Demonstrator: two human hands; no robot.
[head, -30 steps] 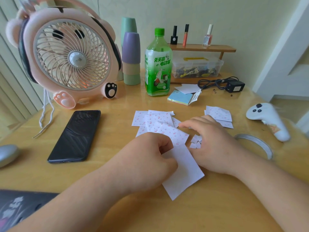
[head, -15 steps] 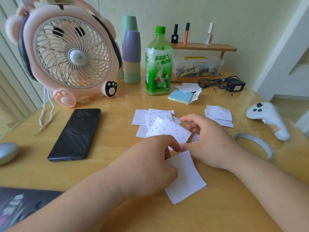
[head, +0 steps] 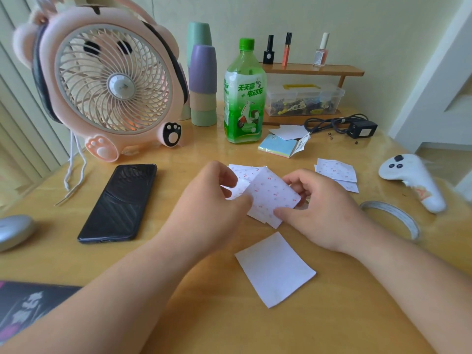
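Note:
A small stack of white paper squares printed with tiny cherries (head: 268,195) is held up between both hands above the wooden table (head: 178,290). My left hand (head: 209,213) pinches its left side with thumb and fingers. My right hand (head: 321,213) pinches its lower right edge. A blank white square of paper (head: 274,269) lies flat on the table just below the hands. More printed squares (head: 335,171) lie to the right.
A black phone (head: 120,203) lies at the left, a pink bear-shaped fan (head: 109,83) behind it. A green bottle (head: 244,95), stacked cups (head: 203,85), a sticky-note pad (head: 277,148), a white controller (head: 413,180), a tape ring (head: 390,215) and a charger (head: 360,129) ring the work area.
Both hands let go of the blank white square, which now lies free on the table. They moved up to the printed squares and lifted a stack of them.

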